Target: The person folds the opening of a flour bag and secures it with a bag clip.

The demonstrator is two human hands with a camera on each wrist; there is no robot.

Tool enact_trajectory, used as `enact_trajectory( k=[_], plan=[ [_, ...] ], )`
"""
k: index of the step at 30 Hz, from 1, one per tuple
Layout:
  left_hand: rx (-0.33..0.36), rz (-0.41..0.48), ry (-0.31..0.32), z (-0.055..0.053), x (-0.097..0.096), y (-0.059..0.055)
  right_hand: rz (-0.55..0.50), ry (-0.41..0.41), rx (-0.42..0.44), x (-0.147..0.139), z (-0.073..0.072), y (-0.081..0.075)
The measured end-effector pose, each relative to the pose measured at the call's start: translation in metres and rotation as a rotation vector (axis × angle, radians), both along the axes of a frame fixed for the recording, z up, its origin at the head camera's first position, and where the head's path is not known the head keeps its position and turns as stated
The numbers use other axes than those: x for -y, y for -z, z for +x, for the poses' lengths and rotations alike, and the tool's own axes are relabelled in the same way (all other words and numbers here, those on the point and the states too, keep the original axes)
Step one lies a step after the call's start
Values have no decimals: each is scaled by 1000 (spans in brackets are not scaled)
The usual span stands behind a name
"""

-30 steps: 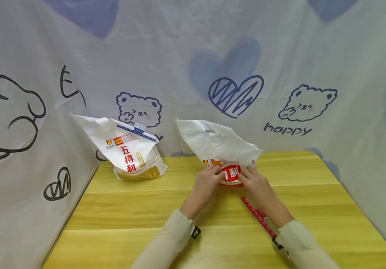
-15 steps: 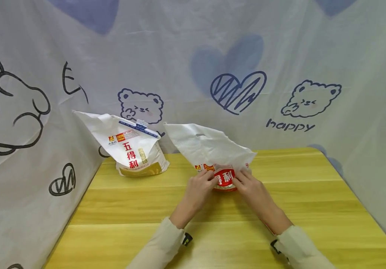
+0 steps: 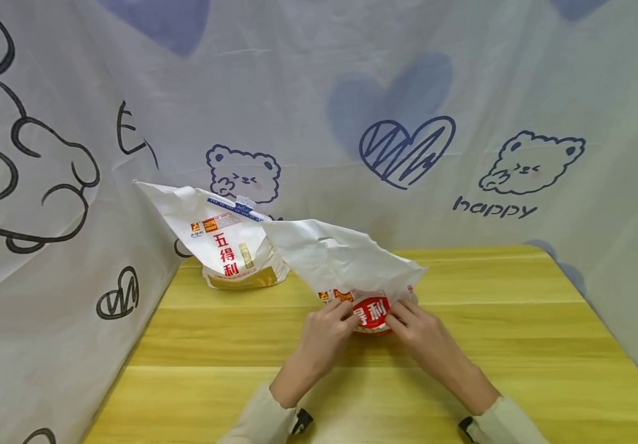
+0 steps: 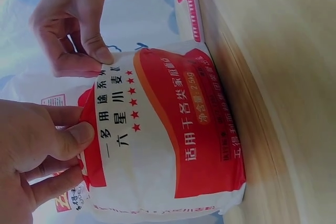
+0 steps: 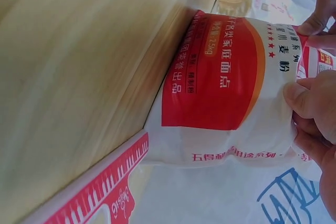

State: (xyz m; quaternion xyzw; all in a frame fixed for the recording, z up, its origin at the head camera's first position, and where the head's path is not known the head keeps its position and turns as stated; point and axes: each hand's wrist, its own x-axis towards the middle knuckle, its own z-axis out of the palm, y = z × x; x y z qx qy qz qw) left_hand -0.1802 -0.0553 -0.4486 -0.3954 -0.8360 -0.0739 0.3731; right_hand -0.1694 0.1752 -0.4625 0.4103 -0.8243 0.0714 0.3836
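A white and red flour bag [image 3: 347, 262] stands on the table in front of me, its loose top leaning back and to the left. My left hand [image 3: 327, 327] pinches the bag's left side between thumb and fingers. On the right side, my right hand [image 3: 419, 330] pinches the material the same way. The left wrist view shows both thumbs on the upper edge of the printed panel [image 4: 152, 124]. A red and white bag clip [image 5: 105, 182] lies on the table beside the bag; the head view does not show it.
Behind and to the left stands another flour bag [image 3: 230, 246], with a blue bag clip [image 3: 238, 208] across its top. The held bag's top corner overlaps it in view. Printed cloth [image 3: 297, 92] walls the back and sides of the wooden table [image 3: 213, 345].
Both hands and the held bag have come towards me and slightly left. The bag's top now overlaps the other bag in view. The red clip has gone out of sight in the head view.
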Motion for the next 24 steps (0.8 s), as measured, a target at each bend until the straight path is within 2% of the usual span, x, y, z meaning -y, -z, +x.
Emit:
enact_trajectory(
  k=[12,19,24],
  plan=[
    [35,3,-12,22,8,-3,-10,-17,9,6,16,-1],
    [61,1,-5,27,9,-4,-24,-41,2,5,20,1],
    [51,-17,-22,26,10,-5,-56,-52,46,4,20,1]
  ],
)
